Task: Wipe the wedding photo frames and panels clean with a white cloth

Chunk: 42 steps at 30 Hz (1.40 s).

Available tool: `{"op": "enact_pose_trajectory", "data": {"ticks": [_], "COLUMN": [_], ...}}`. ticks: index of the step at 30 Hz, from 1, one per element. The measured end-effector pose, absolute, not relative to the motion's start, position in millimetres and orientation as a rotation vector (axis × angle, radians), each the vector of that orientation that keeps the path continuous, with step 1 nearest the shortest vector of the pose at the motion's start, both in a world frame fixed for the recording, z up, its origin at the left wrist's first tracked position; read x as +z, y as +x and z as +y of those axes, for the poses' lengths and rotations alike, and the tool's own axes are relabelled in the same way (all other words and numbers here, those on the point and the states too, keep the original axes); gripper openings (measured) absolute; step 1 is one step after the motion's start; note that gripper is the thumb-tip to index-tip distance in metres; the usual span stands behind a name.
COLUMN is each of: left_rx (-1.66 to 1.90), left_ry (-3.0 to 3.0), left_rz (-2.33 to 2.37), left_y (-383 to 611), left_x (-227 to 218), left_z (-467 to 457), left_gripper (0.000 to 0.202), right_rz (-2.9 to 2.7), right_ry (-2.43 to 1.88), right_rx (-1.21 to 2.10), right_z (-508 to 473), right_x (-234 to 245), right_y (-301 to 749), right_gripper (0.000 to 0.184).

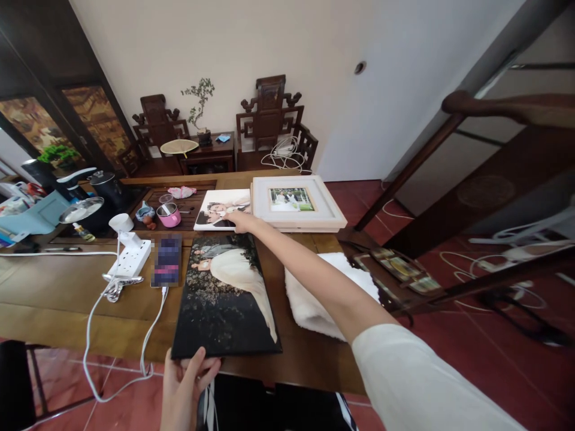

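Black and glossy, a flat rectangular photo panel with a long pale gown pictured on it (224, 305) fills the lower centre of the frame, lying at the near edge of the brown wooden desk (49, 293). And look at the left hand (184, 386), bottom of the frame: its grip is closed over the panel's lower edge, thumb on top, fingers tucked beneath!

Up to the centre now, where the right hand (242, 221) reaches a smaller white-edged photo panel showing faces (220, 206); fingertips are at its near side (whether that grip is closed on the edge, I can't tell). Just right of it sits a thick white rectangular picture frame (326, 203), and below that, partly behind the bare forearm, a fluffy white cloth (309, 299). Over on the left, a white multi-socket power strip (139, 258) lies near a dark rectangular device (166, 260), its surface blurred, a white cable (155, 326) at its lower end.
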State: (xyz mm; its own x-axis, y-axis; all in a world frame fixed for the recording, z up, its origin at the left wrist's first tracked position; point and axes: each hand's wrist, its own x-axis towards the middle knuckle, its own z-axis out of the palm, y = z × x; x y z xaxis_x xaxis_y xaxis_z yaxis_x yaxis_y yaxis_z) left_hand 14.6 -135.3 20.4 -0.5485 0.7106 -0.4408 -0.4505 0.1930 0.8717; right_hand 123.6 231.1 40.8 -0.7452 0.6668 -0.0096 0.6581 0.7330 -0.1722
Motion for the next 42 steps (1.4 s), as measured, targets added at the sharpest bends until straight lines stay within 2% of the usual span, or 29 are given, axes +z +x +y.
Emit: {"op": "enact_pose_trajectory", "data": {"ticks": [7, 13, 17, 20, 23, 30, 32, 37, 42], "left_rx": [1.583, 1.551, 1.468, 1.45, 1.473, 1.466, 1.469, 1.464, 1.464], "left_ry": [0.246, 0.228, 0.203, 0.217, 0.268, 0.266, 0.268, 0.288, 0.299], "left_rz": [1.538, 1.54, 1.578, 1.609, 1.609, 1.569, 1.552, 1.533, 1.516], "left_y": [17, 9, -3, -7, -6, -5, -5, -5, -6], "left_x": [16, 10, 10, 10, 10, 8, 7, 3, 0], "left_z": [-139, -145, -148, -152, -156, -163, -166, -169, -168], "left_gripper": [0.049, 0.049, 0.056, 0.054, 0.052, 0.049, 0.049, 0.047, 0.046], "right_rz": [-2.703, -2.48, -2.237, -1.801, -1.6, -1.618, -1.621, -1.652, -1.592], "right_ry": [-1.003, -0.911, -1.026, -1.473, -1.848, -2.084, -2.11, -2.082, -2.022], "right_rx": [0.348, 0.353, 0.189, 0.057, 0.233, 0.297, 0.326, 0.433, 0.562], "right_z": [207, 101, 16, -14, -18, 3, 7, 10, -1], "right_x": [63, 93, 70, 40, 19, 9, 10, 8, 1], "right_y": [140, 229, 305, 350, 367, 330, 323, 327, 349], "right_gripper": [0.034, 0.036, 0.032, 0.028, 0.033, 0.046, 0.043, 0.024, 0.029]}}
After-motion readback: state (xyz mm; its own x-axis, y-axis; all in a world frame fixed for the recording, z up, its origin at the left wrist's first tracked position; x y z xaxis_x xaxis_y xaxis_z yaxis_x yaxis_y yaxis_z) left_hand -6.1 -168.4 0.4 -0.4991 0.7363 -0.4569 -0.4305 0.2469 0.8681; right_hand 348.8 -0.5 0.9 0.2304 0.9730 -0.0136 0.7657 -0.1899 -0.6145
